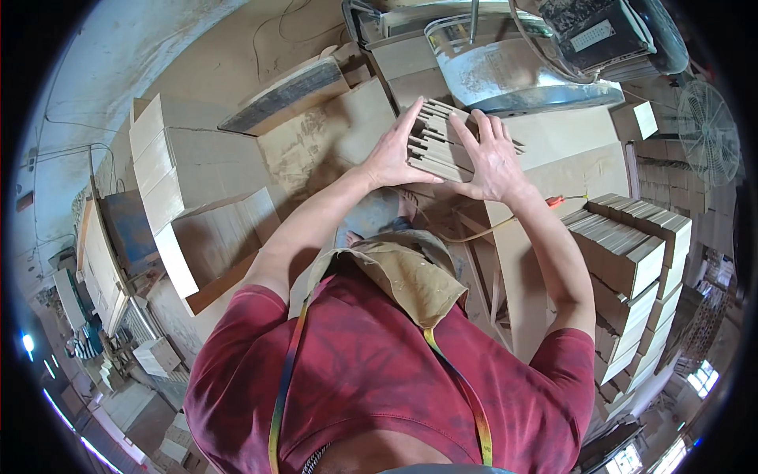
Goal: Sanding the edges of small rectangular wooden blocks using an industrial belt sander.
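A bundle of thin pale wooden strips [439, 141] lies on a flat wooden work surface [565, 150] in front of me. My left hand [392, 150] presses flat against the bundle's left side, fingers stretched along it. My right hand [491, 156] grips the bundle's right side, fingers spread over the top. Both hands squeeze the strips together between them. Just beyond the bundle sits a dusty metal machine housing [505, 67].
Tall stacks of cut wooden pieces [632, 253] stand at my right. Large pale board stacks [185, 170] fill the left. A fan [708, 130] stands at far right. An orange-handled tool [555, 201] lies by my right wrist. A cord [474, 235] runs below the table.
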Motion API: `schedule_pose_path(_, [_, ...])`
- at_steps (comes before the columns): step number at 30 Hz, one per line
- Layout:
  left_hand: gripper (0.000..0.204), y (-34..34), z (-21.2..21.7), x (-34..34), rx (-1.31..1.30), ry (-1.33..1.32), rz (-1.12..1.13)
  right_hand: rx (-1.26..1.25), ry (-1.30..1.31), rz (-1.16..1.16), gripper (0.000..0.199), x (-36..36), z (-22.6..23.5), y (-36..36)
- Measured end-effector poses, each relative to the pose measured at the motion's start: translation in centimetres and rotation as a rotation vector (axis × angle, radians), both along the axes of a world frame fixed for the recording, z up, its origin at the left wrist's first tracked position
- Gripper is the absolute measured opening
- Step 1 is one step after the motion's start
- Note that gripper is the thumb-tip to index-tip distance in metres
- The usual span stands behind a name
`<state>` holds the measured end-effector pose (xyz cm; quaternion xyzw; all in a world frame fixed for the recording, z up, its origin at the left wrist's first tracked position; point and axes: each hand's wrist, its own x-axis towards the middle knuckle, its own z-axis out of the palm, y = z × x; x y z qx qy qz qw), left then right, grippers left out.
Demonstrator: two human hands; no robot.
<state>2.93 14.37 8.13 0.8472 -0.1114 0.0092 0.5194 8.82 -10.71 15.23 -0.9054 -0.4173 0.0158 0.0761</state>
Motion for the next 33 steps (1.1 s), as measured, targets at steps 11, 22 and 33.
schedule_pose_path(11, [0.157, 1.6, 1.8, -1.4, -0.149, 0.089, -0.068, 1.097, 0.419, -0.428, 0.098, -4.2, -8.8, -6.8])
schedule_pose_path(22, [0.161, 3.4, 2.0, -1.8, -0.092, 0.130, -0.072, 1.393, 0.886, -0.569, 0.107, -6.5, -8.4, 2.1])
schedule_pose_path(33, [0.161, -0.3, 2.5, -4.3, -0.049, 0.043, 0.060, 1.395, 0.844, -0.437, 0.103, -6.2, -5.3, -0.7])
